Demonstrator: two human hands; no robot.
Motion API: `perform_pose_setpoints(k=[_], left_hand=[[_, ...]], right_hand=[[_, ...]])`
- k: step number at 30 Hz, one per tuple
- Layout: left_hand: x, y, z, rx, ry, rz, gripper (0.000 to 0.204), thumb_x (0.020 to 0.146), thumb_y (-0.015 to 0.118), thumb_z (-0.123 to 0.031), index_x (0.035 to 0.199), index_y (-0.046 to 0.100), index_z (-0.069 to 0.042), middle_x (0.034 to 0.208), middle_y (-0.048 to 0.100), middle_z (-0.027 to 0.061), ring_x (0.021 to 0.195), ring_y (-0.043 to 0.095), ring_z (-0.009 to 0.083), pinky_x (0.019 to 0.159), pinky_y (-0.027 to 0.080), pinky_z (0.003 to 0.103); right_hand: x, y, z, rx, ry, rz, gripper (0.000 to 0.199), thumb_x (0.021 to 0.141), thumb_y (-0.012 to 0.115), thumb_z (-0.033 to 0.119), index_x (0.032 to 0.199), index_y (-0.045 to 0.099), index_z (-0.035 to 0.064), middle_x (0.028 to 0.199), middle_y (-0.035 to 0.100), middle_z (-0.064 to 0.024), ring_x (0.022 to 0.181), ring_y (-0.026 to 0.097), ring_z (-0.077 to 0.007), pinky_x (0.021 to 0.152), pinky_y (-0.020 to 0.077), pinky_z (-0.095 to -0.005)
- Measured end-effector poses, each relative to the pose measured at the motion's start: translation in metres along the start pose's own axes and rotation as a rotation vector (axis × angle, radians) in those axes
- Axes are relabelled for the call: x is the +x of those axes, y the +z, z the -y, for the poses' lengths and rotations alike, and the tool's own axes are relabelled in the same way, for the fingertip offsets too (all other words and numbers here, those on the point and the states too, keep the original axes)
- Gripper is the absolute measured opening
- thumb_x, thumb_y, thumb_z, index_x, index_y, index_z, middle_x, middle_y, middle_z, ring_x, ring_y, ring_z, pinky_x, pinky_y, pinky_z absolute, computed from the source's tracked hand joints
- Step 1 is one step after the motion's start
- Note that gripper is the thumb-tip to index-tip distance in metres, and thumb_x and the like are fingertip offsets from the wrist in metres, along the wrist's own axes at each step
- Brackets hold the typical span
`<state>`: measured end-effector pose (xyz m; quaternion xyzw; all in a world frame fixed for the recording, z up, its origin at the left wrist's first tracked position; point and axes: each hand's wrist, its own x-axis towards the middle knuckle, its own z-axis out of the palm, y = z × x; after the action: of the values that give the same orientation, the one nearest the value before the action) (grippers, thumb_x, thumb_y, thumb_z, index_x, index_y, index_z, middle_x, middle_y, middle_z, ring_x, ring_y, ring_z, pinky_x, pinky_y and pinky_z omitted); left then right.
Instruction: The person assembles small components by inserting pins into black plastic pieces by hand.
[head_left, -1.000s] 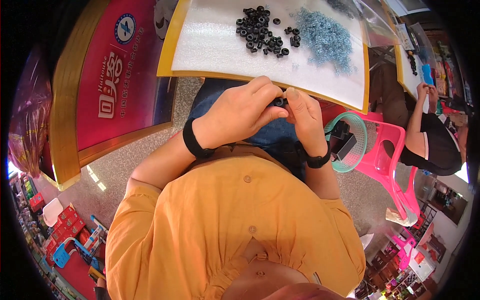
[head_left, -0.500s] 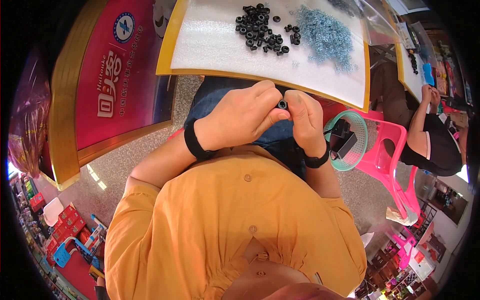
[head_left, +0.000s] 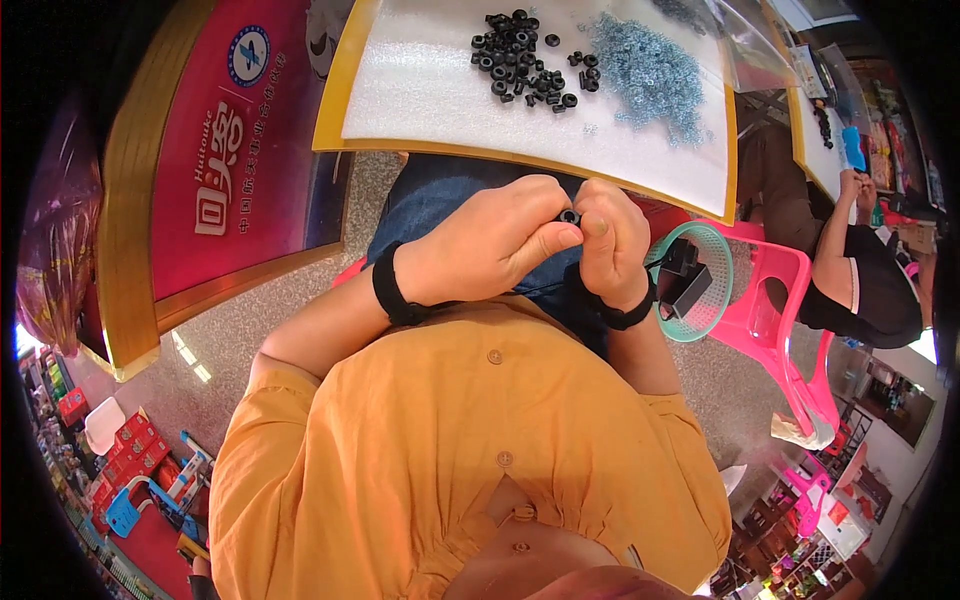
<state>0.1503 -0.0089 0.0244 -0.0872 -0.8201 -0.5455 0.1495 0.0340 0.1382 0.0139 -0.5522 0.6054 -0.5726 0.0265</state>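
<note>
A small black ring-shaped part (head_left: 569,217) with a hole in its middle is pinched between my two hands, just off the table's near edge. My left hand (head_left: 500,235) has its thumb and curled fingers closed on it from the left. From the other side my right hand (head_left: 612,240) grips it with thumb and bent fingers. Whether a second small piece is hidden under the fingertips I cannot make out. Farther off, a pile of similar black parts (head_left: 515,55) lies on the white foam-covered table (head_left: 420,95). Beside it spreads a heap of small clear bluish pieces (head_left: 652,75).
A teal basket (head_left: 722,270) holding a black boxy device (head_left: 685,290) rests on a pink plastic chair (head_left: 785,265) to my right. Past it, another person (head_left: 865,285) sits at a second table. A red-topped, wood-edged counter (head_left: 240,170) stands at the left.
Both hands have come slightly nearer to me, with the black part still pinched between them. The piles on the table look unchanged.
</note>
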Motion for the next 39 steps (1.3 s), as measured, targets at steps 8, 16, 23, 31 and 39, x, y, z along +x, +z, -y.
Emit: perform_pose_setpoints(k=[8,16,23,31,39], left_hand=[[0.005,-0.008,0.003,0.204,0.117,-0.177,0.023,0.096,0.063,-0.023,0.104,0.061,-0.002,0.103,0.059,0.0164,0.088,0.06,0.0317,0.077,0.05,0.035],[0.004,-0.004,0.004,0.156,0.087,-0.192,0.031,0.094,0.065,-0.025,0.116,0.065,-0.002,0.136,0.049,0.0163,0.089,0.061,0.023,0.08,0.051,0.034],[0.005,-0.004,0.012,0.134,0.18,-0.227,0.034,0.087,0.072,-0.019,0.117,0.066,-0.004,0.134,0.052,0.0145,0.088,0.06,0.0213,0.079,0.051,0.031],[0.01,-0.011,0.012,0.201,0.296,-0.238,0.033,0.079,0.076,-0.014,0.111,0.069,-0.008,0.113,0.065,0.0082,0.092,0.064,0.0252,0.077,0.052,0.035],[0.008,-0.015,0.011,0.128,0.306,-0.174,0.03,0.08,0.075,-0.014,0.107,0.07,-0.003,0.11,0.07,0.0102,0.098,0.067,0.0265,0.083,0.052,0.035]], right_hand=[[-0.008,-0.011,0.001,0.717,0.663,0.02,0.046,0.102,0.047,0.044,0.09,0.061,0.002,0.078,0.056,-0.0008,0.065,0.044,-0.0059,0.054,0.0304,-0.0198],[-0.009,-0.009,0.0,0.956,0.818,0.121,0.061,0.092,0.064,0.05,0.122,0.059,-0.0035,0.077,0.055,0.0003,0.062,0.043,-0.0042,0.052,0.0294,-0.0184],[-0.009,-0.008,0.0,1.082,0.87,0.102,0.058,0.091,0.068,0.045,0.121,0.059,-0.0046,0.075,0.055,0.0009,0.06,0.043,-0.0032,0.051,0.0301,-0.018],[-0.009,-0.016,0.005,1.029,0.854,0.157,0.044,0.093,0.069,0.034,0.114,0.06,-0.0032,0.078,0.057,0.0001,0.057,0.041,-0.0019,0.049,0.0283,-0.0182],[-0.009,-0.001,0.011,1.071,0.854,0.07,0.042,0.094,0.067,0.031,0.117,0.056,-0.002,0.079,0.057,-0.0008,0.055,0.04,-0.0018,0.046,0.0263,-0.0173]])
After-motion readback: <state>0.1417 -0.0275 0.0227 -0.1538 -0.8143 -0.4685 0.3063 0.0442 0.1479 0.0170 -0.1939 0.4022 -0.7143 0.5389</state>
